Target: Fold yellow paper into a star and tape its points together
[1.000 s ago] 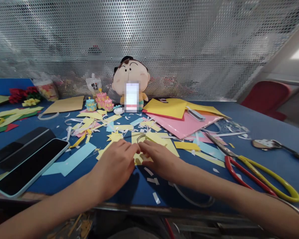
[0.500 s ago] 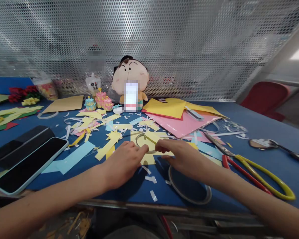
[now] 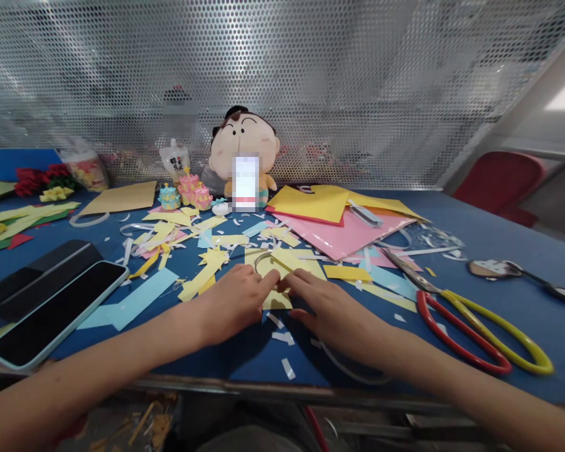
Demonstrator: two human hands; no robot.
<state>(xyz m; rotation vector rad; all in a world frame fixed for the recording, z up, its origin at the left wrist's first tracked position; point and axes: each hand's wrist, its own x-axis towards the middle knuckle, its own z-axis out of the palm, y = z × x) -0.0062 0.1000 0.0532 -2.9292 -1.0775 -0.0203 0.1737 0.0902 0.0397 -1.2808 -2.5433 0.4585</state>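
Above a pale yellow paper sheet (image 3: 306,262), my two hands meet at the fingertips. My left hand (image 3: 238,300) is closed, thumb and forefinger pinching a thin grey ring (image 3: 262,256), perhaps a narrow roll of tape; its lower part is hidden by the fingers. My right hand (image 3: 327,307) is bent inward, its fingertips pressed together at the ring's near right side, where a narrow yellowish strip runs up and left. What exactly the right fingers pinch is too small to make out. Under the right forearm lies a larger pale ring (image 3: 353,370), mostly covered.
Scissors (image 3: 452,301) with red and yellow handles lie at right, beside a black-handled item (image 3: 494,270). Paper scraps (image 3: 207,270) litter the middle. At left is a phone (image 3: 61,314); behind stand small paper cakes (image 3: 188,193) and a plush doll (image 3: 245,138). Coloured sheets (image 3: 311,204) lie back right.
My right hand has moved left and slightly down to meet my left fingertips. It now covers more of the larger ring, and the scissors' red handle shows more fully.
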